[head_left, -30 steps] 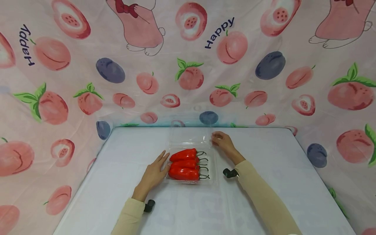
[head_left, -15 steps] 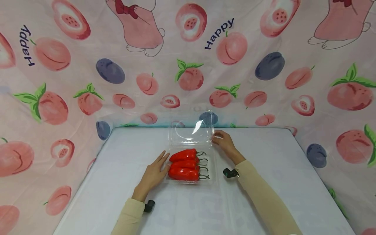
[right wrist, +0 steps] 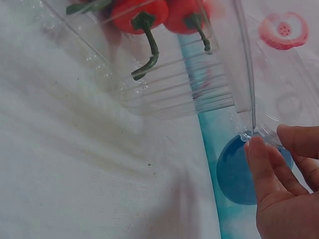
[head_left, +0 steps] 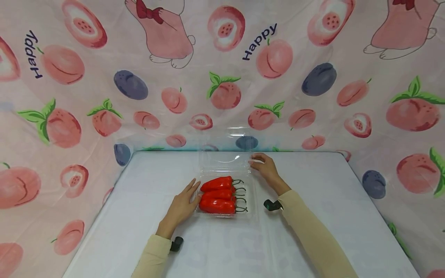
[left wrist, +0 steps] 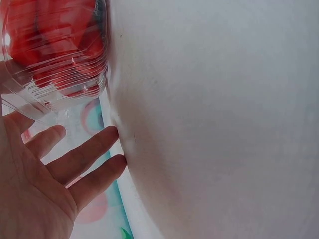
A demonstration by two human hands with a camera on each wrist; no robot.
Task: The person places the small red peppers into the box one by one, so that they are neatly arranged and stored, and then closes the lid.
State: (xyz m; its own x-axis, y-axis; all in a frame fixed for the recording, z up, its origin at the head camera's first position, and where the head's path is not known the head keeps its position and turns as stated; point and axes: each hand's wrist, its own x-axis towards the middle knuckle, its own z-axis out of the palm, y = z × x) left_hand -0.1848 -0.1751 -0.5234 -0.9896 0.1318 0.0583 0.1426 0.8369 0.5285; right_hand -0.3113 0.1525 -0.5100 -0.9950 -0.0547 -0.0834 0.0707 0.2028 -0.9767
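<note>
Red peppers (head_left: 217,205) with green stems lie side by side in a clear plastic clamshell container (head_left: 222,216), stems toward the right. Its transparent lid (head_left: 224,164) stands raised at the far side, hinged to the base. My left hand (head_left: 181,206) rests against the container's left side, its fingers stretched; in the left wrist view, the ring and little fingertips touch the table beside the ribbed wall. My right hand (head_left: 265,170) pinches the lid's right edge near the hinge; thumb and fingertips (right wrist: 256,142) meet at that edge in the right wrist view.
A white-covered table (head_left: 313,231) carries the container near its back edge. Behind it hangs a pink cloth (head_left: 194,77) printed with peaches and rabbits. A dark wrist camera (head_left: 176,243) sits on the left sleeve, another camera (head_left: 272,205) on the right.
The lid's angle has shifted: a bright glare appeared on it half a second ago and now shows smaller and lower. Both hands stay nearly in place; the peppers have not moved.
</note>
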